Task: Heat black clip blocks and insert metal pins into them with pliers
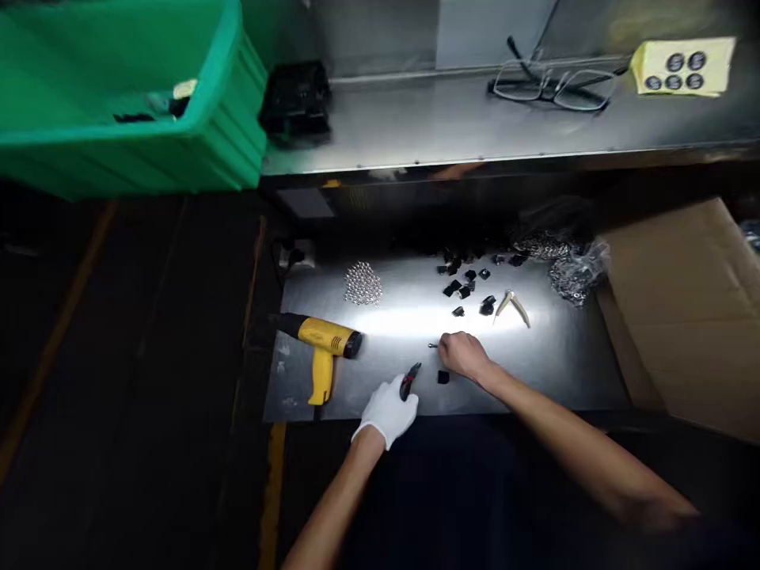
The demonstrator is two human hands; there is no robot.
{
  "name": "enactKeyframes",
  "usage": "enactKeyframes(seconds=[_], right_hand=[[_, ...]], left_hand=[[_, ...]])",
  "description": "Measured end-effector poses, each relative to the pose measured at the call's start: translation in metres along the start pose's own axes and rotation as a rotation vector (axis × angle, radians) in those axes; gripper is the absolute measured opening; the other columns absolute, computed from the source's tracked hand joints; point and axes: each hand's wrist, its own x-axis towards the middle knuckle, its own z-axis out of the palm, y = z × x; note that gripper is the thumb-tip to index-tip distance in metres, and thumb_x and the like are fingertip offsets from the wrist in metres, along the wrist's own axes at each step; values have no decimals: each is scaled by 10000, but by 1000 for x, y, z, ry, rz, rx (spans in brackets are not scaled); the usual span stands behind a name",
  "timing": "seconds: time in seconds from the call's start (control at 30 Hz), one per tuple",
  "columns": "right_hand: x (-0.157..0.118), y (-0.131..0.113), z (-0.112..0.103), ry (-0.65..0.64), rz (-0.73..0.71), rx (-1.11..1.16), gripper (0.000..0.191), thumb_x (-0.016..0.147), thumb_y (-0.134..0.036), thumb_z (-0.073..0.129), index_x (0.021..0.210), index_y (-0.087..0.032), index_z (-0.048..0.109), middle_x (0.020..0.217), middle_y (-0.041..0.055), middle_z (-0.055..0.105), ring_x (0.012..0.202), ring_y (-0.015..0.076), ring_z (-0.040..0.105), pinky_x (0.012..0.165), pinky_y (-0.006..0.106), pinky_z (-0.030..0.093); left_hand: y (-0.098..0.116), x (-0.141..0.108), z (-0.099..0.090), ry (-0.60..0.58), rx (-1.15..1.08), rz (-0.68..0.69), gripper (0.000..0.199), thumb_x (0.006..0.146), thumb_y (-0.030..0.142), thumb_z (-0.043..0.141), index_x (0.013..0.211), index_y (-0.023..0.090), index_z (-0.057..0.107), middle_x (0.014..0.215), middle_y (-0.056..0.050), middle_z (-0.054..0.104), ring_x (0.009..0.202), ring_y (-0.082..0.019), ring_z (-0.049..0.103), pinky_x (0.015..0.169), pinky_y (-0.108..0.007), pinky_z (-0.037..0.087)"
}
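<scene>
My left hand (pixel 389 412), in a white glove, is closed around black pliers (pixel 409 381) with a touch of red, their jaws pointing away from me. Bare and closed, my right hand (pixel 462 354) pinches a small metal pin (pixel 433 345) whose rounded tip sticks out to the left. Just below that hand a small black block (pixel 442 377) lies on the metal table. Farther back are several small black parts (pixel 465 292) and a second pair of pliers (pixel 511 305) with pale handles, spread apart. The fingers of my right hand hide most of the pin.
A yellow heat gun (pixel 324 348) lies at the left beside a pile of silvery balls (pixel 362 283). Bagged metal pieces (pixel 579 269) and a cardboard box (pixel 689 317) stand right. Above, a shelf (pixel 404 127) holds glasses (pixel 552 85), yellow labels (pixel 682 67) and a green bin (pixel 231 119).
</scene>
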Motion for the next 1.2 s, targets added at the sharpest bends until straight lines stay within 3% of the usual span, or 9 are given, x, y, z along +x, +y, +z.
enactKeyframes(seconds=[0.2, 0.37, 0.63, 0.93, 1.1, 1.2], right_hand=[[-8, -11, 5, -20, -14, -55, 296, 1035, -371, 653, 1197, -125, 633, 1166, 104, 620, 1007, 234, 636, 890, 419, 567], [-23, 8, 9, 52, 27, 0, 249, 1057, -366, 616, 1157, -140, 644, 1049, 65, 644, 925, 208, 649, 861, 404, 572], [-47, 53, 53, 146, 160, 226, 228, 1062, -342, 614, 1167, -141, 646, 1010, 53, 653, 884, 195, 659, 840, 388, 581], [-50, 53, 83, 238, 94, 438, 207, 1061, -295, 615, 1208, -151, 636, 1076, 65, 648, 913, 196, 657, 851, 387, 585], [-37, 50, 87, 277, 27, 494, 220, 1062, -287, 611, 1242, -160, 626, 1162, 83, 633, 994, 215, 647, 893, 408, 577], [-23, 49, 87, 271, -23, 503, 231, 1063, -296, 610, 1251, -161, 623, 1163, 84, 631, 991, 216, 646, 894, 412, 576]], left_hand=[[-2, 11, 1, -22, -50, -32, 445, 864, 489, 469, 1230, 277, 607, 1103, -145, 689, 1051, -359, 674, 861, -461, 521], [5, 24, -3, -115, -67, -35, 472, 865, 530, 453, 1208, 247, 612, 1129, -159, 700, 1042, -372, 688, 850, -462, 526], [26, 40, -10, -242, -12, -35, 530, 884, 544, 421, 1210, 171, 610, 1127, -199, 722, 1031, -402, 697, 861, -483, 518], [46, 42, -20, -277, -45, -90, 531, 879, 541, 454, 1197, 143, 603, 1115, -225, 708, 1050, -409, 679, 908, -513, 513], [50, 41, -16, -434, -280, -163, 517, 891, 588, 428, 1223, 216, 566, 943, -108, 694, 722, -243, 691, 565, -342, 581], [50, 40, -10, -473, -433, -205, 478, 908, 578, 395, 1189, 221, 541, 974, -77, 632, 694, -178, 651, 493, -280, 566]])
